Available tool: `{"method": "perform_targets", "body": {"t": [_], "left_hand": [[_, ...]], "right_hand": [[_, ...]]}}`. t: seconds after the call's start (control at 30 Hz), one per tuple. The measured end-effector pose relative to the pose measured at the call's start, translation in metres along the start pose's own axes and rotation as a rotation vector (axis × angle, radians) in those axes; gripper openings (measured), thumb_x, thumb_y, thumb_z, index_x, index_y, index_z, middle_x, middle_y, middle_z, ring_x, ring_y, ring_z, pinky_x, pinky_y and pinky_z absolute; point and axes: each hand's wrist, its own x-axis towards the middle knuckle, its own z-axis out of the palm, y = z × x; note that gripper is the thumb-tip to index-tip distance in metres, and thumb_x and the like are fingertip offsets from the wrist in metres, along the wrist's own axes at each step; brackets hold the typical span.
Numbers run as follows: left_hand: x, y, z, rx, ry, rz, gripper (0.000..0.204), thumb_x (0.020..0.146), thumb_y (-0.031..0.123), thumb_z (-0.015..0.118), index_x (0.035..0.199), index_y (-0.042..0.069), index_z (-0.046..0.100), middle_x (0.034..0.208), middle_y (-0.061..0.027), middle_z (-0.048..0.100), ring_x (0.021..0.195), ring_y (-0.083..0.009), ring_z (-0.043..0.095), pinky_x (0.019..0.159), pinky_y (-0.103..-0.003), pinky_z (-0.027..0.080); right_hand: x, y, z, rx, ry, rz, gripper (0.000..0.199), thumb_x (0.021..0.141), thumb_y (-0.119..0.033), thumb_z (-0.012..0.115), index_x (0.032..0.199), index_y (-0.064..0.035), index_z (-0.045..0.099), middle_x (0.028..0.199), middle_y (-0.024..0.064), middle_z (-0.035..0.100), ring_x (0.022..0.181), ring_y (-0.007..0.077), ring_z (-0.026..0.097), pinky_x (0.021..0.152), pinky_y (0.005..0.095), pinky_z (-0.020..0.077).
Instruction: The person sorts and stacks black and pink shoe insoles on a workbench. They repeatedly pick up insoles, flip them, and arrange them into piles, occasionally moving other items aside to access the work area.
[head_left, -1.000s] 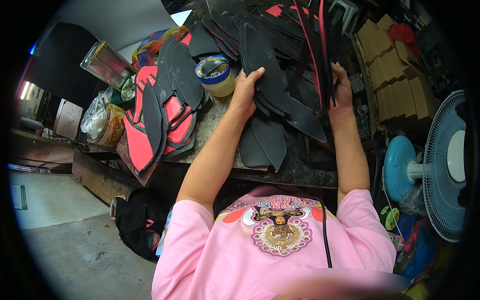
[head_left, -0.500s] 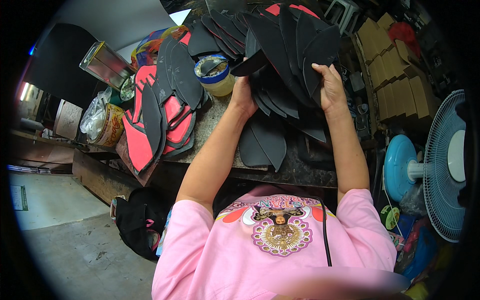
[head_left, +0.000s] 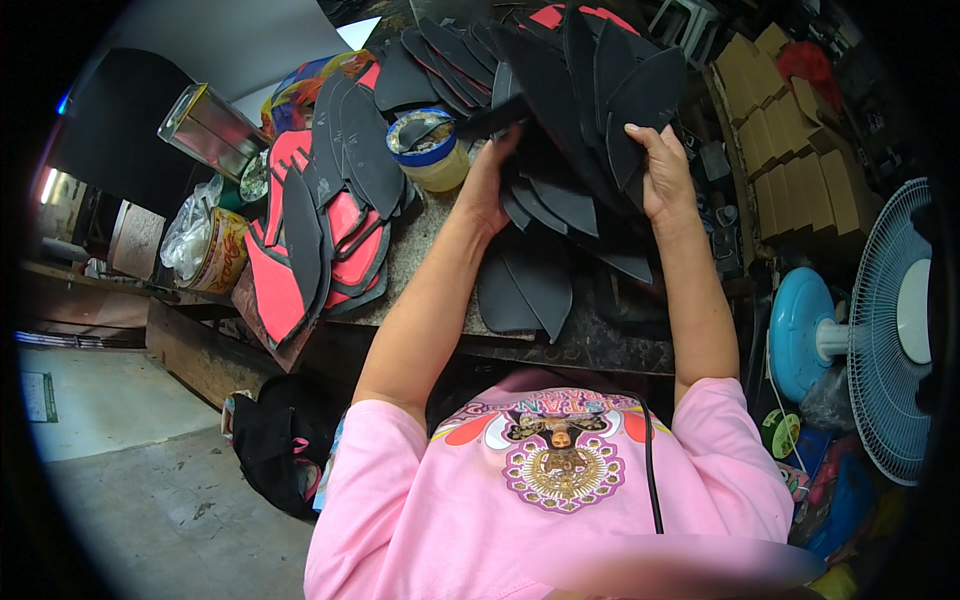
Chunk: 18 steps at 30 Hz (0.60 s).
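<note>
A fanned bunch of black foam pieces point(head_left: 565, 110), leaf-shaped with pointed ends, is raised over the table between my hands. My right hand point(head_left: 663, 175) grips its right side, thumb lying on the front piece. At the bunch's left edge is my left hand point(head_left: 487, 185), closed round a dark piece that juts out leftward; its fingertips are partly hidden and a little blurred. Below the bunch, more black pieces point(head_left: 525, 280) lie on the table. Close to my left hand stands a blue-rimmed jar point(head_left: 433, 165) of yellowish stuff, a dark tool across its mouth.
Black and red cut pieces point(head_left: 345, 150) pile up at the table's left, beside a clear-sided tin point(head_left: 213, 130) and a bucket with plastic bags point(head_left: 215, 250). More pieces lie behind. At right are cardboard boxes point(head_left: 810, 190) and a blue-and-white fan point(head_left: 890, 320).
The dark piece by my left hand has swung upward, and that hand has shifted slightly right. The fanned pieces have spread a little on the right; my right hand stays almost in place.
</note>
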Motion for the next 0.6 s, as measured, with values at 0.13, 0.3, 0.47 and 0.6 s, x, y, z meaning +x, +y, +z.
{"method": "perform_targets", "body": {"t": [0.13,0.3,0.47,0.6], "left_hand": [[0.006,-0.001,-0.005,-0.134,-0.007,-0.037,0.040,0.093,0.027,0.048,0.121,0.001,0.062,0.122,-0.0169,0.067,0.111,-0.0333,0.065,0.100,-0.048,0.053],[0.009,-0.001,-0.013,-0.241,-0.101,-0.038,0.043,0.096,0.031,0.048,0.124,0.001,0.060,0.126,-0.0178,0.064,0.116,-0.0350,0.062,0.106,-0.049,0.047],[0.009,0.000,-0.010,-0.351,-0.203,-0.051,0.049,0.099,0.038,0.042,0.126,0.000,0.059,0.123,-0.0177,0.065,0.113,-0.0330,0.064,0.103,-0.048,0.049],[0.012,-0.003,-0.011,-0.294,-0.161,-0.021,0.054,0.101,0.044,0.040,0.127,0.000,0.058,0.124,-0.0172,0.065,0.113,-0.0329,0.064,0.103,-0.048,0.050]], "right_hand": [[-0.003,0.001,0.003,-0.035,0.002,-0.011,0.051,0.083,0.001,0.067,0.130,0.0009,0.047,0.125,0.0117,0.060,0.112,0.0212,0.061,0.100,0.0340,0.0501],[-0.002,-0.001,0.002,-0.033,0.005,0.002,0.052,0.083,0.000,0.068,0.131,0.0010,0.047,0.126,0.0116,0.059,0.113,0.0212,0.061,0.101,0.0336,0.0494],[-0.005,-0.003,0.004,-0.038,-0.037,0.013,0.051,0.084,-0.001,0.067,0.131,0.0011,0.047,0.126,0.0122,0.059,0.113,0.0216,0.061,0.100,0.0337,0.0499],[-0.008,-0.005,0.008,-0.083,-0.039,-0.007,0.050,0.084,-0.002,0.067,0.130,0.0012,0.047,0.125,0.0124,0.060,0.113,0.0219,0.061,0.100,0.0345,0.0505]]}}
